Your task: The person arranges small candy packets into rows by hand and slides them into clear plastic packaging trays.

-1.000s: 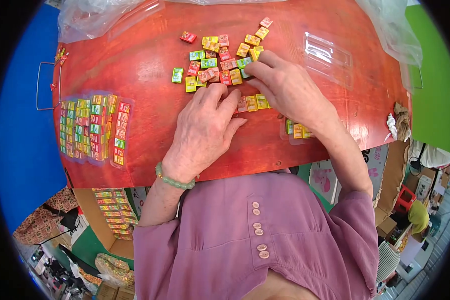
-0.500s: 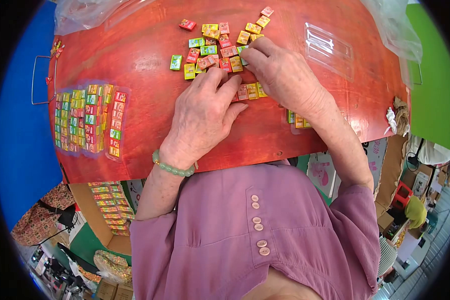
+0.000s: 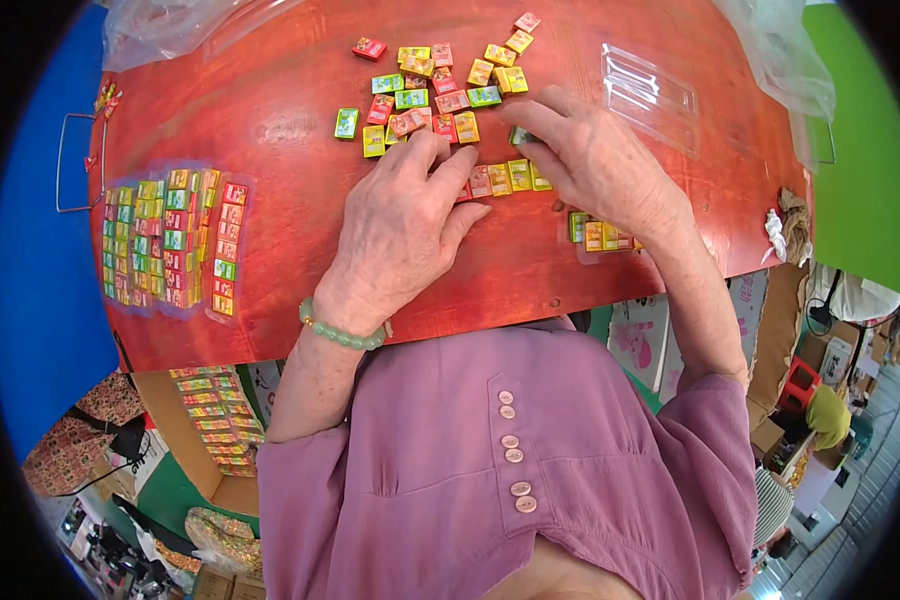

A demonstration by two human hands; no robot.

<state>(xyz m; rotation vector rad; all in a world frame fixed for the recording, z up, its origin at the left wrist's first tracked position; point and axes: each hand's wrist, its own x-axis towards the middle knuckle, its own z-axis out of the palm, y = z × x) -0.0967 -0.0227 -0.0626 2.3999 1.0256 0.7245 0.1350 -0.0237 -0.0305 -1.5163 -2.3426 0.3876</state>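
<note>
"On the red table [image 3: 300, 130], location of the loose boxes [image 3: 411, 98]?"
"Far centre, scattered, beyond a row of boxes [image 3: 500, 180]."
"Right hand [image 3: 605, 165]?"
"Closed, pinching a green box [image 3: 519, 135] just beyond the row."
"Left hand [image 3: 395, 225]?"
"Curled at the row's left end; cannot tell whether gripping. Packed boxes [image 3: 176, 240] lie at the table's left."

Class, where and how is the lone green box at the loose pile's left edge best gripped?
Probably by its two long sides, from above and the near side. The lone green box lies broad face up, apart from the nearest yellow box, with bare table around it.
</note>
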